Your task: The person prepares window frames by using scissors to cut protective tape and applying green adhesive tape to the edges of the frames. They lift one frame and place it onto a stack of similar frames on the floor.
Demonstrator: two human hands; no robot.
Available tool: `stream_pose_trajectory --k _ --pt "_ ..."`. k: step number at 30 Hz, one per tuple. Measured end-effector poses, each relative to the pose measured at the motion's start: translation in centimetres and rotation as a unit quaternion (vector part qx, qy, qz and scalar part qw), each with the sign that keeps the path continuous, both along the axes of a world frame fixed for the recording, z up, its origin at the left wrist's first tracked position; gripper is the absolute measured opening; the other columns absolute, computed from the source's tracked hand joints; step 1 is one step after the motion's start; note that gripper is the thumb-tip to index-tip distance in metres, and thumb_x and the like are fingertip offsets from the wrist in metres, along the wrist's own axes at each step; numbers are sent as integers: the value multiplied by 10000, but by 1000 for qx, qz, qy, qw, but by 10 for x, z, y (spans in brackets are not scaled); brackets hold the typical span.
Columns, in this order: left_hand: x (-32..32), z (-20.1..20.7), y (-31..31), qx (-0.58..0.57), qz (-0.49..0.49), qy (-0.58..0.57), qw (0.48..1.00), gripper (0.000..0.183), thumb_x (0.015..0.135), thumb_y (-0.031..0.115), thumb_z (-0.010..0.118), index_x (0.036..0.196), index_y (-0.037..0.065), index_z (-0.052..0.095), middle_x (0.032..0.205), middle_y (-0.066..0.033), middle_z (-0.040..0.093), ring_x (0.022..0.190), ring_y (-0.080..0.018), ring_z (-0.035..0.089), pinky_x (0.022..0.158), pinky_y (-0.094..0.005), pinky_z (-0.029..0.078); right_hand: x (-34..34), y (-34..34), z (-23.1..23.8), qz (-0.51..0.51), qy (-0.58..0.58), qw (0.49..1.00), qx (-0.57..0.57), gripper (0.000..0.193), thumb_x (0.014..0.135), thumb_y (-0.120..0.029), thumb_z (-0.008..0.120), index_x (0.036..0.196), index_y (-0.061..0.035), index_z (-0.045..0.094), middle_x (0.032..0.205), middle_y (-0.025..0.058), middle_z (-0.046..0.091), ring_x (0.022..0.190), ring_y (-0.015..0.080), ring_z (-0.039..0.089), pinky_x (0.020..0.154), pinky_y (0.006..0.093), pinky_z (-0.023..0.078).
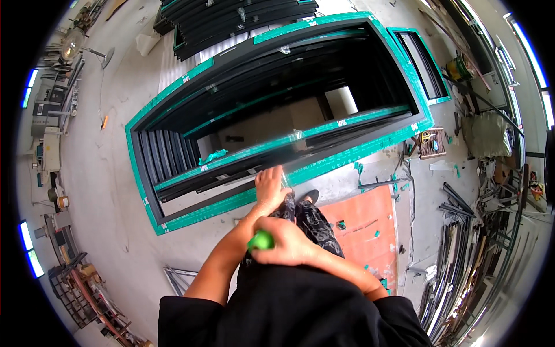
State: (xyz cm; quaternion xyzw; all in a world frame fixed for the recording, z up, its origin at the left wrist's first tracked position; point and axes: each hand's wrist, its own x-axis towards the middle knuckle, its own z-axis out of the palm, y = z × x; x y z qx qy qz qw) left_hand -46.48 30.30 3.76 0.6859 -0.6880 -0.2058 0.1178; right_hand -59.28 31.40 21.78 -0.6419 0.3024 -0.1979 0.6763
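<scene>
A large dark frame edged with green protective film (347,168) lies in front of me, with more dark frames seen under it. My left hand (270,188) rests at its near edge, fingers stretched out and close together. A strip of clear film or tape (284,178) shows beside those fingers. Closer to my body, my right hand (286,242) is wrapped around a bright green rounded object (262,240). Most of that object is hidden in the fist, so its kind cannot be made out.
Behind the big frame is a stack of dark frames (231,23). A smaller green-edged frame (421,63) stands at the far right. An orange-red board (364,225) lies on the floor by my feet, near a crate of tools (432,143). Long metal profiles (457,260) lie at the right.
</scene>
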Motion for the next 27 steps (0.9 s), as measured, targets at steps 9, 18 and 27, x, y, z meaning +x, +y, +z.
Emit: stream_pose_trajectory --k 9,18,27 --pt "6 -18 7 -142 -32 -144 979 647 691 186 680 1291 82 461 1108 -81 550 1019 -263 532 906 -408 377 -110 0 -51 -231 185 954 55 368 704 -240 738 947 -18 572 791 122 605 726 215 599 675 332 485" --pt "15 -6 6 5 -44 -46 998 949 589 422 808 1367 89 376 1230 -98 494 1162 -267 461 967 -429 320 -122 -15 -79 -244 89 906 335 236 864 -230 596 805 -3 627 769 37 614 723 115 561 680 251 428" --pt "85 8 29 33 17 64 997 491 781 398 638 1113 45 560 993 -127 597 937 -316 579 789 -435 439 -35 -126 -85 -198 89 935 282 201 811 -70 630 989 24 621 838 61 629 757 125 602 670 256 486"
